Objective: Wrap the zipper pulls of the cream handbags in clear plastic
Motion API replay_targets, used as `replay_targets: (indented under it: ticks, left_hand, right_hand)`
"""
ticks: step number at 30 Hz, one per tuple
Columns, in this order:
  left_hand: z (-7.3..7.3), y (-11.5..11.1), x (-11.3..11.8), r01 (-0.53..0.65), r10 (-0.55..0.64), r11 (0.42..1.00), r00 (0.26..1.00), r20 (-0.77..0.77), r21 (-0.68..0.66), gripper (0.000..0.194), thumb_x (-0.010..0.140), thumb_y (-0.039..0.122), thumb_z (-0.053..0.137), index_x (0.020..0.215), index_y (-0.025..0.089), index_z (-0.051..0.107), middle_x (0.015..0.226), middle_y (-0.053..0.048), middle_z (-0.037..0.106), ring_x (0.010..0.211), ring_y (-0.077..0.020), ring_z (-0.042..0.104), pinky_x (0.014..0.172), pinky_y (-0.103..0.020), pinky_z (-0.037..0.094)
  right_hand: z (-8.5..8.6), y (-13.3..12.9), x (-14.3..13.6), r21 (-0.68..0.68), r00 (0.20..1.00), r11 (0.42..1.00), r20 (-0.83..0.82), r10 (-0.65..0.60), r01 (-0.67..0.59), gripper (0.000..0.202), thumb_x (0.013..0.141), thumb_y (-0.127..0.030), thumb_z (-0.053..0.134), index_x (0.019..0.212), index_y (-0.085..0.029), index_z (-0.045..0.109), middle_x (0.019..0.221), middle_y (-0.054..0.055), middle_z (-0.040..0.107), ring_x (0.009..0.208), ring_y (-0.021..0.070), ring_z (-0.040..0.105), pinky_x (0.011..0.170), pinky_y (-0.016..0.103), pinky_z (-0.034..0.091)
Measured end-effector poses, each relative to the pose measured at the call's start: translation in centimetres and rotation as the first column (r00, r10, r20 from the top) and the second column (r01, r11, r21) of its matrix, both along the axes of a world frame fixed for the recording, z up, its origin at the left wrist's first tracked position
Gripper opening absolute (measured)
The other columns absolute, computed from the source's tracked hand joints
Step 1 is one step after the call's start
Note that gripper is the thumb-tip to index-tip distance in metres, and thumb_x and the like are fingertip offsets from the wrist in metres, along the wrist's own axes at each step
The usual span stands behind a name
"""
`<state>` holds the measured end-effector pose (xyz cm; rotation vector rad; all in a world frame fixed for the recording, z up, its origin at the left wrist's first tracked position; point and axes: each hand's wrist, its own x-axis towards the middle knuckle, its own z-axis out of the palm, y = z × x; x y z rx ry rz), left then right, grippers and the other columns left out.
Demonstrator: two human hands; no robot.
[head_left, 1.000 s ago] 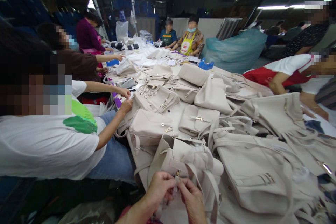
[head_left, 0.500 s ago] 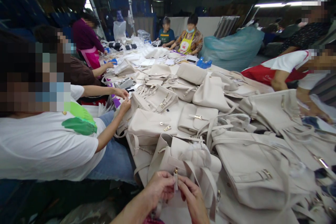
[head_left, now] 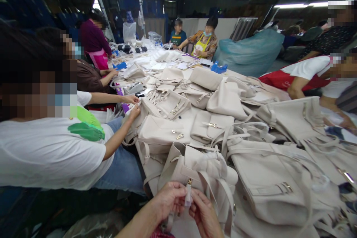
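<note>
A beige bag [head_left: 192,163] stands at the near edge of the table with its mouth partly gaping. From a gold metal fitting [head_left: 190,182] on its front hangs a small pale tab [head_left: 188,196], which looks wrapped in clear film. My left hand [head_left: 171,197] pinches the tab from the left, thumb against fingers. On the other side my right hand [head_left: 201,205] has its thumb and fingertips closed at the tab's edge. Straps [head_left: 227,193] of the bag loop down just right of my right hand.
Many beige bags cover the table, including a large one [head_left: 270,178] at right. A co-worker in a white shirt [head_left: 50,152] sits close at left. Others work farther along. Blue tape dispensers [head_left: 219,67] and a big teal plastic sack [head_left: 248,52] are farther back.
My fingers have shifted slightly on the tab, and more of its lower end shows between my hands. The whole view has moved a little.
</note>
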<state>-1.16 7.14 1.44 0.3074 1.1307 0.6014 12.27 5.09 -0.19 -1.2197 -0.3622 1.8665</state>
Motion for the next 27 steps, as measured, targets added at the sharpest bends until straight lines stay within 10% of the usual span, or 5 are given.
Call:
replay_targets:
  ticks: [21, 27]
  left_hand:
    - [0.1, 0.3, 0.2, 0.052, -0.049, 0.998, 0.989, -0.136, 0.019, 0.046, 0.045, 0.050, 0.077, 0.071, 0.015, 0.062, 0.068, -0.008, 0.070, 0.065, -0.0180, 0.065, 0.054, -0.024, 0.042]
    - [-0.4, 0.9, 0.9, 0.065, 0.028, 0.969, 0.928, -0.371, 0.237, 0.036, 0.054, 0.047, 0.071, 0.049, 0.015, 0.055, 0.047, 0.000, 0.054, 0.047, -0.0108, 0.049, 0.049, -0.024, 0.036]
  right_hand:
    - [2.6, 2.5, 1.0, 0.142, 0.798, 0.924, 0.561, 0.220, -0.354, 0.023, 0.064, -0.040, 0.060, 0.052, -0.021, 0.064, 0.049, -0.001, 0.058, 0.051, 0.0142, 0.044, 0.051, 0.027, 0.032]
    - [1.8, 2.5, 0.8, 0.168, 0.692, 0.908, 0.703, 0.163, -0.384, 0.021, 0.065, -0.036, 0.057, 0.049, -0.022, 0.057, 0.050, -0.002, 0.054, 0.055, 0.0161, 0.047, 0.055, 0.027, 0.034]
